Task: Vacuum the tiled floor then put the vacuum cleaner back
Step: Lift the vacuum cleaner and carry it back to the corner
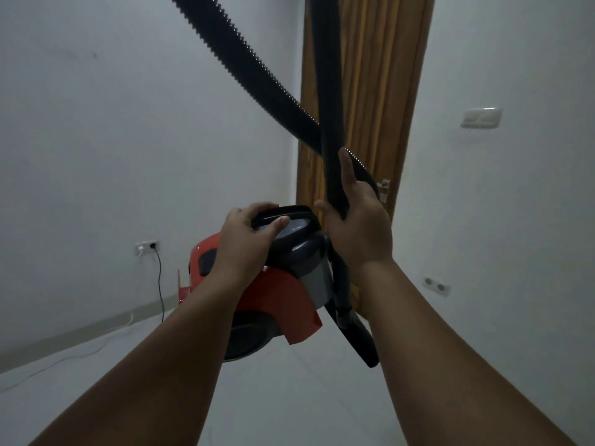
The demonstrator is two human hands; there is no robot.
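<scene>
The vacuum cleaner [277,294] seemed lifted off the tiled floor [289,397], our left hand [248,233] curled round its handle [283,213], our right hand [357,226] gripping the wand [328,107]. We judged vacuuming finished; stowing remained.

The one wide head camera is looking forward and down from the person's head, close over the left hand [248,241] and right hand [359,230], facing the door [373,91] and floor [289,400].

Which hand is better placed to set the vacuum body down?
Likely the left hand: it grips the carry handle atop the vacuum body; the right hand is busy holding the wand.
</scene>
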